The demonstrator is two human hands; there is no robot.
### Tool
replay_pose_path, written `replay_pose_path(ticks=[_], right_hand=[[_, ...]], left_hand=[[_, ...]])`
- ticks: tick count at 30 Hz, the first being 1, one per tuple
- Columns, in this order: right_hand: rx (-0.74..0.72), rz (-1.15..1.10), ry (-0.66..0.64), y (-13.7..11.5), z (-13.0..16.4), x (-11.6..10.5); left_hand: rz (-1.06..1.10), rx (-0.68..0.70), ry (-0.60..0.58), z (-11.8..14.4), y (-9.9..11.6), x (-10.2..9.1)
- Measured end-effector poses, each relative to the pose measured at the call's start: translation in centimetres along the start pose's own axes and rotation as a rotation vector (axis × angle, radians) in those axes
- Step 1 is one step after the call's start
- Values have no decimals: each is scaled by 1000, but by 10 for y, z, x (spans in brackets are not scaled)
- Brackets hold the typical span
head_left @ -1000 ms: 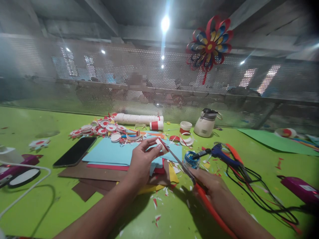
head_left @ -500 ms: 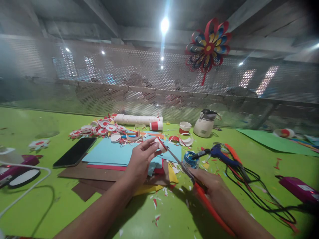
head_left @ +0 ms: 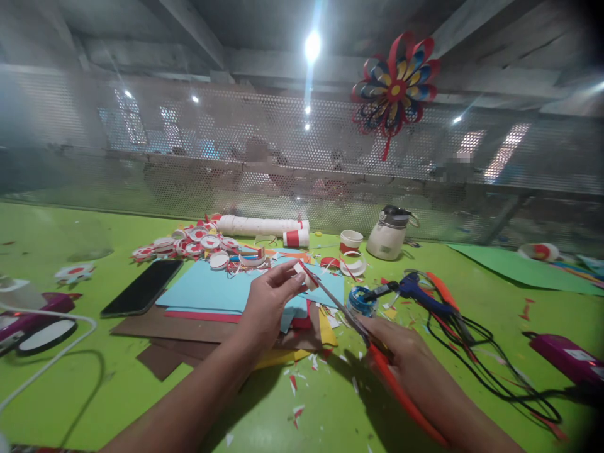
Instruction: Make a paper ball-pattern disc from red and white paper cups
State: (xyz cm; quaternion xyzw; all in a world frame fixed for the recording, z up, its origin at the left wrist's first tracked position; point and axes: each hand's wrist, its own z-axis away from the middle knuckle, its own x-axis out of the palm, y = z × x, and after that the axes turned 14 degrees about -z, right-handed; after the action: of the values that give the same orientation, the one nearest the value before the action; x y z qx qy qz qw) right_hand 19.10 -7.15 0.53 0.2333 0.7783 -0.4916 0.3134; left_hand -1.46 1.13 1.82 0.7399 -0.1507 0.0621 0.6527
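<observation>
Nearest, the right hand point(head_left: 401, 352) curls its fingers around the orange-handled scissors point(head_left: 394, 387), whose blades run forward from them to the small white-and-red piece point(head_left: 310, 280). The left hand point(head_left: 268, 299) pinches that piece between thumb and fingers, over light blue paper point(head_left: 202, 289) (stacked on red and brown sheets point(head_left: 174, 326)). Beyond the fingers stands a pale bottle point(head_left: 385, 241).

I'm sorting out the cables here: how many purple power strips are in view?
2: one purple power strip near the picture's left edge, another near its right. Others may be hidden.
</observation>
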Motion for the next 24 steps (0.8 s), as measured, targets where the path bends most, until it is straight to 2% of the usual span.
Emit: replay_pose_path(ticks=[12, 20, 24], right_hand=[[11, -36, -28, -8, -2, 1], [-4, -29, -23, -3, -3, 1], [-13, -17, -22, -1, -4, 1]], left_hand=[[55, -39, 8, 1, 0, 2], [29, -16, 34, 2, 2, 1], [-34, 30, 8, 1, -3, -1]])
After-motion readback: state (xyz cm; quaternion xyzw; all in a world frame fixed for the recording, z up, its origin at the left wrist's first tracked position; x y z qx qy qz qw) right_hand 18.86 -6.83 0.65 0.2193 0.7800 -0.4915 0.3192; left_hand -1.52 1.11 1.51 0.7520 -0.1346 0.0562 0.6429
